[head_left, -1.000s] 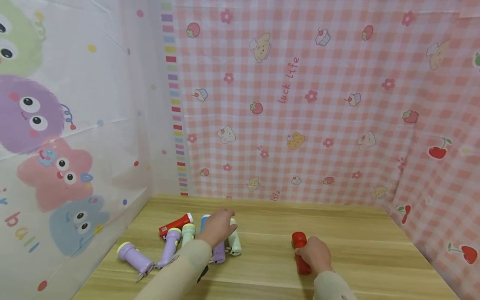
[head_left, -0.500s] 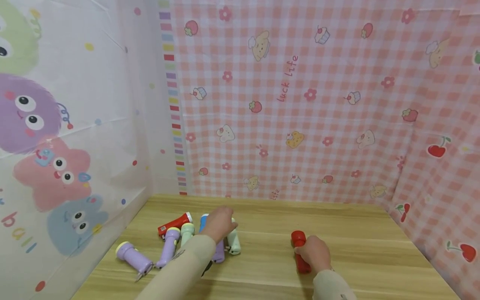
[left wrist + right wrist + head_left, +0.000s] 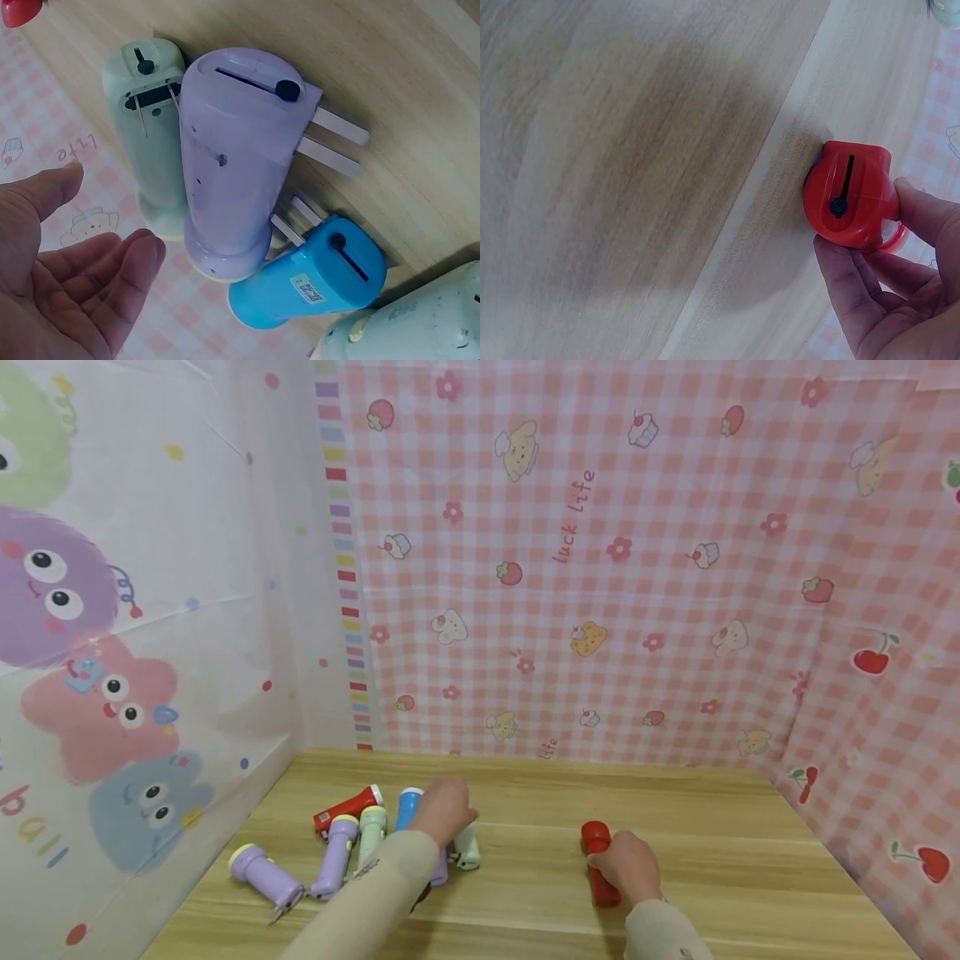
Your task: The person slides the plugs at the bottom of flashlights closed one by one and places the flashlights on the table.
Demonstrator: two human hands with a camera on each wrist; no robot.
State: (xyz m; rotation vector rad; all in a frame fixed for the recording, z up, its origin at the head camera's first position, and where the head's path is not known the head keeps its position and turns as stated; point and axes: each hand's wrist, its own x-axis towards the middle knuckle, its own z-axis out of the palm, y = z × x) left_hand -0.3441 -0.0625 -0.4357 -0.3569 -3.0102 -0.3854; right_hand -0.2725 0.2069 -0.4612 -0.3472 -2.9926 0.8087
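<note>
In the head view my right hand (image 3: 632,867) holds a red flashlight (image 3: 597,833) on the table at the right. Its thumb and fingers pinch the red body in the right wrist view. My left hand (image 3: 444,810) hovers over the flashlights left of centre, holding nothing. In the left wrist view its fingers (image 3: 124,289) bend loosely, thumb apart, beside a pale green flashlight (image 3: 146,161). A purple flashlight (image 3: 232,165) with plug prongs out lies against that one. Close by is a blue flashlight (image 3: 319,270), also with prongs out. In the head view the left hand partly covers these flashlights.
Further left lie a red flashlight with a white rim (image 3: 348,810), another pale green flashlight (image 3: 372,829) and two purple flashlights, one upright-angled (image 3: 335,857) and one at the far left (image 3: 270,878). Printed cloths (image 3: 600,593) enclose the wooden table (image 3: 525,902).
My left hand has shifted slightly right and its fingers have dipped, showing more of the blue flashlight. My right hand keeps its grip on the red flashlight in the same place.
</note>
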